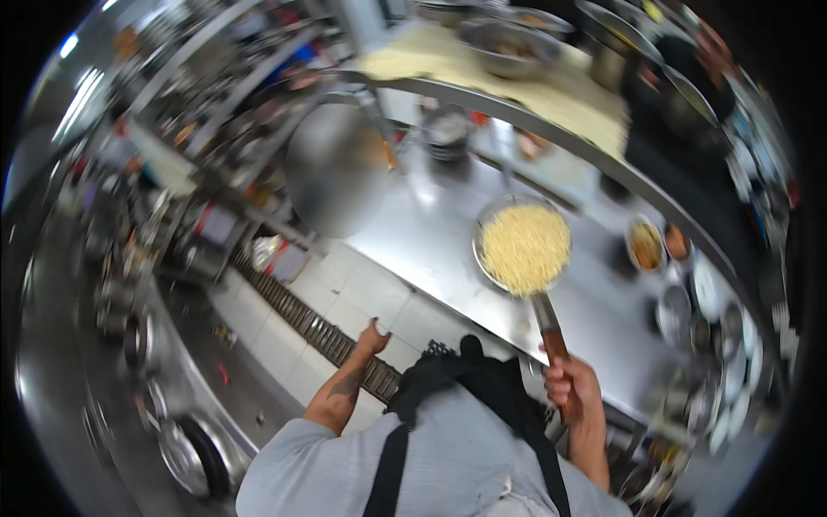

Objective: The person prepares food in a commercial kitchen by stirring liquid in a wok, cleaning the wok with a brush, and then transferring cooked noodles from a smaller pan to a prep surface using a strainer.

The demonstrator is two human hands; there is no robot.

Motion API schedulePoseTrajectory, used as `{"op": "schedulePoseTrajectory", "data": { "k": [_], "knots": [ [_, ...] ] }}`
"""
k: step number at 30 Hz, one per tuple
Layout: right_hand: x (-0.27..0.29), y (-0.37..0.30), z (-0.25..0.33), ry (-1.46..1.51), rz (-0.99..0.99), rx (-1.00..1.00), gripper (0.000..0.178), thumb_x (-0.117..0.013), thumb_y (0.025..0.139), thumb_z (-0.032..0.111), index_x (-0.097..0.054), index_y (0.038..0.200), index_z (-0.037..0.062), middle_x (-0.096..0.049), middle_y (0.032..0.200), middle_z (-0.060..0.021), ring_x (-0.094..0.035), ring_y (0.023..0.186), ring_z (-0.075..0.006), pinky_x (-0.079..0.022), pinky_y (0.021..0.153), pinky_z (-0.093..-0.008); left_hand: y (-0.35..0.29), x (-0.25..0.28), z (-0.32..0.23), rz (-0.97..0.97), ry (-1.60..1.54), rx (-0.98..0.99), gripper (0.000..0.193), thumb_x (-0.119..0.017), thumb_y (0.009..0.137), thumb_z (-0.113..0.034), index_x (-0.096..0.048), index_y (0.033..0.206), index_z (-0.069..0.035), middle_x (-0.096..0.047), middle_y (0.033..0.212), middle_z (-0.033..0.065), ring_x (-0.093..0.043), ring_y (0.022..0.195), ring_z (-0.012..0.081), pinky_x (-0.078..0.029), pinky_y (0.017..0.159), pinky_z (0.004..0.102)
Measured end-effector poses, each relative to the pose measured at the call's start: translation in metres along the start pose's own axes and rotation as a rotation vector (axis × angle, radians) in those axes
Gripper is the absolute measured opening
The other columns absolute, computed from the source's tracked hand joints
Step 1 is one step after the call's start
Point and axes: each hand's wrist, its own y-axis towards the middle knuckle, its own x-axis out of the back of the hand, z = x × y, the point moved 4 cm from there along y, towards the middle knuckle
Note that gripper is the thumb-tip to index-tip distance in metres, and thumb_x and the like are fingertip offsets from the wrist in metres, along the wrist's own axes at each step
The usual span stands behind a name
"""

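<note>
Gripping the wooden handle [556, 343], the right hand [570, 388] was closed round its near end, fingers wrapped tight. Head view, item one: a round metal strainer pan [523, 246], shallow, rim bright, heaped evenly with pale yellow noodles [525, 248]. It was held just above the steel bench [431, 233], near that bench's front edge, left of two small sauce bowls [659, 244]. Judged moderately heavy and front-weighted, the load soft, loose and apt to spill if tipped; the handle looked stiff and best taken well back, level. Left hand [372, 338]: empty, fingers loosely curled, hanging over the tiled floor [345, 284] beside the drain grate [319, 332].
</note>
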Motion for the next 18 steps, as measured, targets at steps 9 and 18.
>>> {"op": "schedulePoseTrajectory", "data": {
  "k": [9, 18],
  "knots": [
    [-0.05, 0.062, -0.005, -0.096, 0.252, -0.414, 0.032, -0.05, 0.094, 0.009, -0.048, 0.125, 0.0076, -0.044, 0.075, -0.0018, -0.038, 0.054, -0.0067, -0.035, 0.045, -0.0224, -0.084, -0.091, 0.127, 0.079, 0.202, -0.134, 0.039, -0.057, 0.083, -0.043, -0.067, 0.107, -0.015, -0.067, 0.098, 0.0226, -0.063, 0.092, 0.0435, -0.052, 0.081, 0.0491],
    [-0.082, 0.106, -0.004, -0.188, 0.354, -0.555, 0.028, -0.049, 0.095, 0.006, -0.05, 0.123, 0.0059, -0.045, 0.077, -0.0022, -0.04, 0.056, -0.0078, -0.036, 0.048, -0.0226, -0.233, -0.127, 0.18, 0.122, -0.55, 0.86, 0.038, -0.064, 0.081, -0.035, -0.067, 0.074, 0.003, -0.068, 0.073, 0.0187, -0.071, 0.073, 0.0289, -0.054, 0.064, 0.0403]
  ]
}}
